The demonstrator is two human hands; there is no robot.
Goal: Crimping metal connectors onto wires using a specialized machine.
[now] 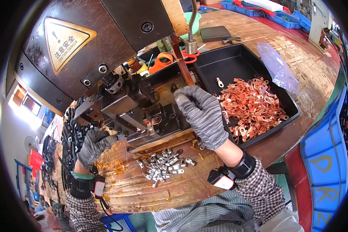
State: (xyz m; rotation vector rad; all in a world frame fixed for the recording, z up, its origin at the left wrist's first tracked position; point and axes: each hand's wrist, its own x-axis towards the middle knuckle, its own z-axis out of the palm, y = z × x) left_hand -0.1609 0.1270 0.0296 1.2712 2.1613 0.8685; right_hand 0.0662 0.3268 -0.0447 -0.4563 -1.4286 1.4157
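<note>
My left hand (93, 147), in a grey knitted glove, is closed at the left edge of a dark metal press (121, 101). Its thumb and fingertips point toward the press tooling; what they hold, if anything, I cannot make out. A small copper-coloured ring (156, 120) shows in the tooling block. My right hand (203, 116), also gloved, is above the block's right side with fingers bent together, their tips near an upright rusty bar (183, 63). Whatever may be in those fingers is hidden. Silver cable lugs (164, 164) lie piled on the wooden table just below the press.
A black tray (294, 112) at right holds a heap of copper cable lugs (255, 106). Beyond it are a plastic bag (278, 67), a dark flat block (214, 34) and orange-handled tool (161, 63). Black cables (68, 133) lie at left; a blue crate (324, 154) stands at right.
</note>
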